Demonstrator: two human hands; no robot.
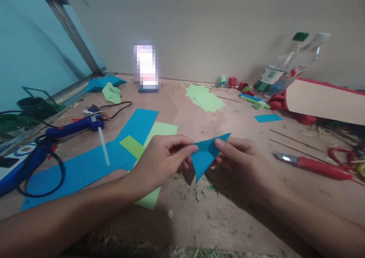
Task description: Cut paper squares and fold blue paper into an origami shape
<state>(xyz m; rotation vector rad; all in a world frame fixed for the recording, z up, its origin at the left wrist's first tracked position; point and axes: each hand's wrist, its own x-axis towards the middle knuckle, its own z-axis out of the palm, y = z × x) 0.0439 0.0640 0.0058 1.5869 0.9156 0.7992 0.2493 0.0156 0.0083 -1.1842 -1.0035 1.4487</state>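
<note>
A blue paper triangle is held up between my two hands, one corner pointing down toward me. My left hand pinches its left corner between thumb and fingers. At the upper right edge, my right hand grips the paper with its thumb on top and fingers behind. Under and beside my left forearm lie blue paper strips and light green paper. A yellow-green piece rests on the blue paper.
On the left are a blue glue gun with its cable and a green container. A lit phone stands at the back. To the right lie a red-handled knife, thin sticks and bottles.
</note>
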